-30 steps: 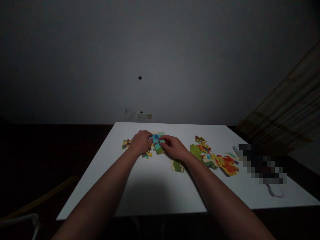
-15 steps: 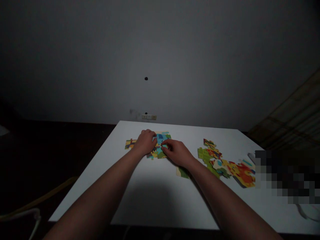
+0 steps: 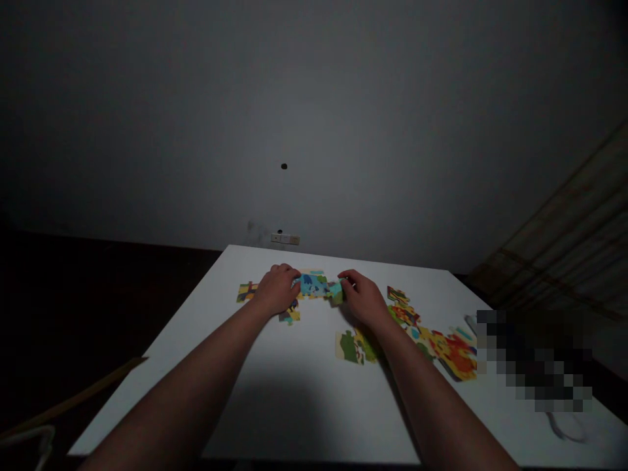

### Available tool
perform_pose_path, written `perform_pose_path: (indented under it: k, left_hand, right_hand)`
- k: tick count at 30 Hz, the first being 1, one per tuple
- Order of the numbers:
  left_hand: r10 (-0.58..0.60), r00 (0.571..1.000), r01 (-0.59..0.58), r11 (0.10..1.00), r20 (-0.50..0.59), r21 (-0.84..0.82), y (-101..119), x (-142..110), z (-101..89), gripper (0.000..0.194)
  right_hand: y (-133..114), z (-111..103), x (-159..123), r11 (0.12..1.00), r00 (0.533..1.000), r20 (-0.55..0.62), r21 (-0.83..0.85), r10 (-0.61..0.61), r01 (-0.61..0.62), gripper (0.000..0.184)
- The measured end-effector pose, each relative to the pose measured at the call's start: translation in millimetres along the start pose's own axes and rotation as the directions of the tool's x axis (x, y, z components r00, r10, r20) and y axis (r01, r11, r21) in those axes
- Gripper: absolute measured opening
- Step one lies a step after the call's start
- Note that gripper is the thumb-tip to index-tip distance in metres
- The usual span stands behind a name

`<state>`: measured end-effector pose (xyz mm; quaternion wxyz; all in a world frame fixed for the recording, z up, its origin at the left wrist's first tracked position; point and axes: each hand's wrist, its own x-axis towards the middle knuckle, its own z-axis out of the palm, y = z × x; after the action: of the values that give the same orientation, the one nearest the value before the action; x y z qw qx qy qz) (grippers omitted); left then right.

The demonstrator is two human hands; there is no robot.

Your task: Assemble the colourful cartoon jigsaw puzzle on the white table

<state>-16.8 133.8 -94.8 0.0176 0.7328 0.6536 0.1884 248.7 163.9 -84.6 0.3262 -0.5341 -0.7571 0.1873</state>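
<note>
Several cardboard jigsaw pieces lie on a white table [image 3: 314, 373]. My left hand [image 3: 277, 290] grips the left edge of a joined blue-and-teal puzzle section [image 3: 311, 285]. My right hand [image 3: 362, 299] pinches a small teal puzzle piece [image 3: 336, 292], just right of that section. Yellow pieces [image 3: 247, 292] lie left of my left hand, and another yellow piece [image 3: 290, 315] lies below it. A green-and-cream piece [image 3: 350, 347] lies below my right hand. A heap of green, red and orange pieces [image 3: 434, 339] spreads to its right.
The table's far edge meets a grey wall with a small wall switch plate [image 3: 285, 239]. A pixelated dark patch [image 3: 534, 360] covers the right of the table. A thin cable [image 3: 564, 426] lies near the front right. A striped cloth [image 3: 554, 229] hangs at right.
My right hand has moved right, carrying the small teal piece away from the blue section. My left hand stays at the section's left edge. The whole view has shifted slightly.
</note>
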Motion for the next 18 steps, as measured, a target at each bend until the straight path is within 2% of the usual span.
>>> perform_pose_path:
  k: [2, 4, 7, 9, 11, 18]
  left_hand:
    - [0.006, 1.000, -0.006, 1.000, 0.000, 0.007, -0.4, 0.5, 0.7, 0.038]
    - [0.007, 1.000, -0.006, 1.000, -0.002, 0.011, -0.7, 1.1, 1.9, 0.039]
    - [0.010, 1.000, -0.010, 1.000, -0.006, 0.007, -1.6, 1.6, 3.8, 0.039]
    - [0.011, 1.000, -0.011, 1.000, -0.010, 0.002, -2.4, 1.7, 4.7, 0.038]
    - [0.011, 1.000, -0.011, 1.000, -0.012, -0.007, -2.9, 1.6, 5.1, 0.038]
    - [-0.001, 1.000, 0.001, 1.000, -0.004, -0.029, -0.6, 0.8, 1.9, 0.038]
  right_hand:
    - [6.8, -8.5, 2.6, 0.995, 0.998, -0.053, -0.086, 0.042, -0.046, 0.034]
    - [11.0, -11.5, 3.7, 0.991, 0.997, -0.049, -0.121, 0.052, -0.058, 0.034]
    - [12.0, -7.4, 2.8, 0.998, 0.995, 0.098, -0.061, 0.025, -0.019, 0.031]
    - [10.3, -3.0, 0.9, 1.000, 0.976, 0.220, -0.013, 0.007, -0.004, 0.030]
    - [7.5, -0.3, -1.4, 1.000, 0.960, 0.281, -0.009, 0.006, -0.003, 0.032]
    - [0.9, -2.0, -4.2, 0.999, 0.962, 0.274, -0.031, -0.001, 0.010, 0.028]
